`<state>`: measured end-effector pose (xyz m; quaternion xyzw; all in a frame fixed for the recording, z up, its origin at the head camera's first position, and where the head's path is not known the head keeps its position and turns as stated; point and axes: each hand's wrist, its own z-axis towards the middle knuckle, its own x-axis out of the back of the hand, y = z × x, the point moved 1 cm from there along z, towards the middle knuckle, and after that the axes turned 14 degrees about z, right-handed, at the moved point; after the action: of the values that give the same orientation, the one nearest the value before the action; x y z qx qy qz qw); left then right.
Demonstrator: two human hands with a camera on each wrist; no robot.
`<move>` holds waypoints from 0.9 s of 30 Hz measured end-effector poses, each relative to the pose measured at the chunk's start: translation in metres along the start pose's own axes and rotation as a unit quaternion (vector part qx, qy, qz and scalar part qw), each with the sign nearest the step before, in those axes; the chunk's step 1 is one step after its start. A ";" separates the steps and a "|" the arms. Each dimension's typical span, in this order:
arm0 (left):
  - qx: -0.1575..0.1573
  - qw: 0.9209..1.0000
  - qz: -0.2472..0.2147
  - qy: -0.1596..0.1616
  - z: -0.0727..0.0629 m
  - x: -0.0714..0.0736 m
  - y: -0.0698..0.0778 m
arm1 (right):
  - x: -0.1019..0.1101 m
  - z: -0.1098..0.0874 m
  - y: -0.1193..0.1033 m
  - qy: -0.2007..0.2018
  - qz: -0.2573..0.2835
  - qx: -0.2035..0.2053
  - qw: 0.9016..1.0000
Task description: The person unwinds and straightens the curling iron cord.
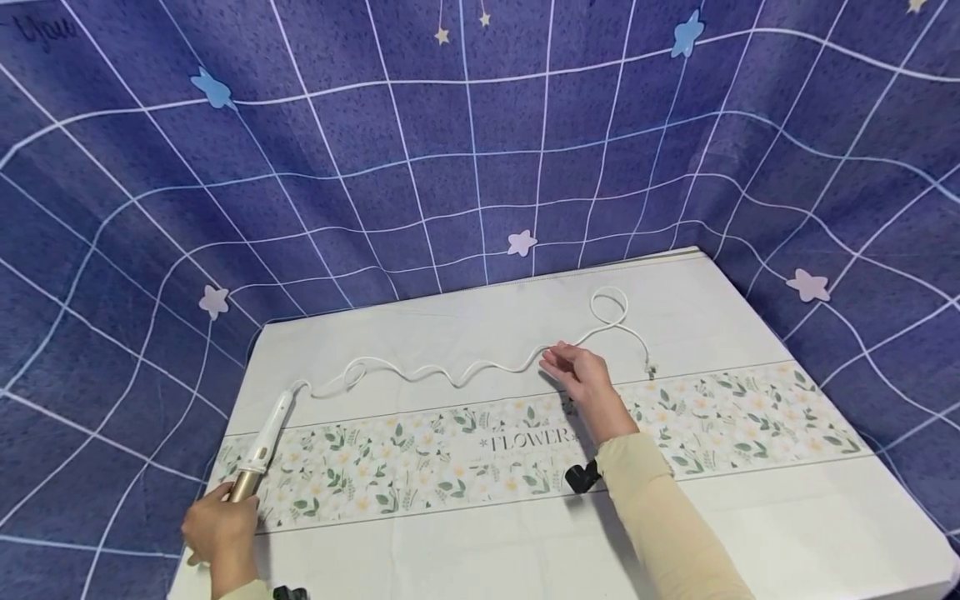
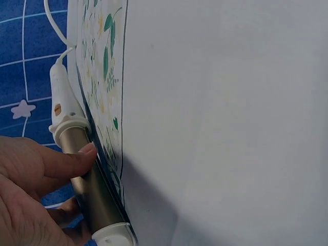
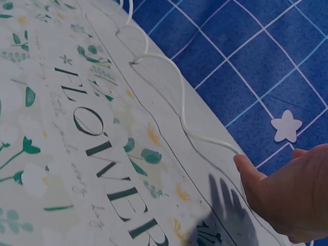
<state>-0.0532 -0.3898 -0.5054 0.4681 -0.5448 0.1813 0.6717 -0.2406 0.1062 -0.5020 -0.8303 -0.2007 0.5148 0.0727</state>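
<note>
A curling iron (image 1: 270, 429) with a white handle and gold barrel lies along the table's left side, handle end away from me. My left hand (image 1: 221, 527) grips its gold barrel (image 2: 92, 189), thumb on top and fingers curled underneath in the left wrist view. From the handle a white cord (image 1: 431, 368) runs rightward in loose waves. My right hand (image 1: 587, 382) pinches this cord at its fingertips, right of the middle. In the right wrist view the cord (image 3: 182, 97) rises to the fingertips, its shadow falling apart from it. The plug end (image 1: 650, 369) lies farther right.
A white table (image 1: 450, 329) bears a floral band (image 1: 360, 475) with the word FLOWER. Behind and at both sides hangs a blue curtain (image 1: 420, 192) with grid lines and stars. One loop of cord (image 1: 609, 307) lies near the back edge.
</note>
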 end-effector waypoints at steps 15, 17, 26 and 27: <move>0.010 1.000 0.020 -0.017 -0.001 0.002 0.004 | -0.002 0.028 0.016 0.013 0.031 -0.150 0.988; 0.011 1.000 0.022 -0.015 -0.001 0.001 0.003 | -0.004 0.032 0.017 0.009 0.024 -0.163 0.986; 0.016 1.000 0.018 -0.016 -0.001 0.003 0.003 | -0.007 0.045 0.005 -0.012 0.026 -0.123 0.992; 0.017 1.000 0.016 -0.015 -0.001 0.003 0.003 | -0.007 0.046 0.003 -0.010 0.034 -0.113 0.993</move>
<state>-0.0534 -0.3882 -0.5010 0.4733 -0.5591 0.1938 0.6525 -0.2836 0.0971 -0.5185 -0.8343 -0.2297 0.4995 -0.0411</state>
